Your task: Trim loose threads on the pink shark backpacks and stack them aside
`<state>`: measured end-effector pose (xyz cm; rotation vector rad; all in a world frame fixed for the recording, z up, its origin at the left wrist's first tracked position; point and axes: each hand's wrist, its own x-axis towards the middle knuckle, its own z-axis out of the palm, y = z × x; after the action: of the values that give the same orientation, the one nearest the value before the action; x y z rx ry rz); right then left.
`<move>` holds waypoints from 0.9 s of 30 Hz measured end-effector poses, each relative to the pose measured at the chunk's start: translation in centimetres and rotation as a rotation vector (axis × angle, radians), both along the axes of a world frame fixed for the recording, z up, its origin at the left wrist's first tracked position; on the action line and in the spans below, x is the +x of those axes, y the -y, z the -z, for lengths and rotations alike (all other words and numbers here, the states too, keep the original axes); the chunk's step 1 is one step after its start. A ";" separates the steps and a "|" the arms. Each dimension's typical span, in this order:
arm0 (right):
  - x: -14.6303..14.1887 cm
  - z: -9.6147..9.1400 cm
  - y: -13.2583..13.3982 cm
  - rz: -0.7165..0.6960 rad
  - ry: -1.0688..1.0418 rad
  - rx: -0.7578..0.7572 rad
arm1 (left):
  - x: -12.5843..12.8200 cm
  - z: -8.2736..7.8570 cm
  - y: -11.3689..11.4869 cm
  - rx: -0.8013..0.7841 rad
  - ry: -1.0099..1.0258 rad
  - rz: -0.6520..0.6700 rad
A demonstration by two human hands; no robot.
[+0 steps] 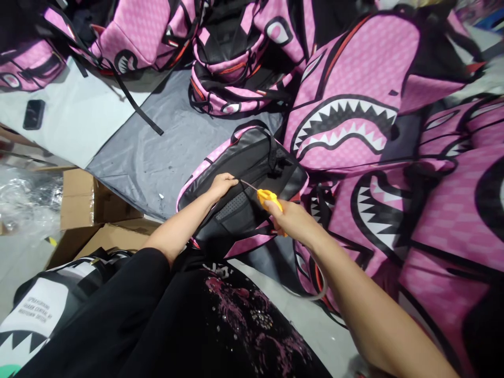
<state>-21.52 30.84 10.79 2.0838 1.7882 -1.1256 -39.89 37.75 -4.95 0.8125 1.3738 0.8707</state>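
A pink and black backpack (252, 157) lies back-side up in front of me on a grey sheet (157, 152). My left hand (221, 185) is closed, pinching the black back panel near its upper edge. My right hand (289, 218) is closed round yellow-handled thread snips (266, 197), whose thin metal blades point left towards my left fingertips. Whether the blades touch the fabric or a thread I cannot tell.
Several pink backpacks with shark-mouth prints (354, 126) are piled to the right and along the back. A black phone (33, 114) lies on a pale sheet at far left. Cardboard boxes (90, 205) and clear plastic wrap (27, 199) sit at left; another bag (35, 315) is at lower left.
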 end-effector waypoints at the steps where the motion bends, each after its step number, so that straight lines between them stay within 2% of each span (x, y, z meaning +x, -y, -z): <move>1: 0.0 0.0 0.1 -0.007 -0.002 -0.002 | 0.0 0.0 0.0 0.001 -0.002 0.003; 9: 0.4 0.2 1.0 0.035 -0.083 -0.038 | -0.2 0.0 -0.1 -0.073 0.093 -0.001; 20: 0.2 1.2 1.0 0.037 -0.101 -0.012 | -0.1 0.1 0.1 -0.068 0.126 -0.031; 24: 0.3 1.4 1.1 0.021 -0.105 -0.030 | -0.4 0.0 0.4 -0.083 0.227 -0.011; 27: 0.4 1.6 1.2 0.025 -0.108 -0.024 | -1.7 -0.3 1.9 -0.105 0.378 0.038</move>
<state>-21.15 29.65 9.19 2.0744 1.7909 -1.2822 -41.60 35.85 -4.62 0.5571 1.0579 0.8643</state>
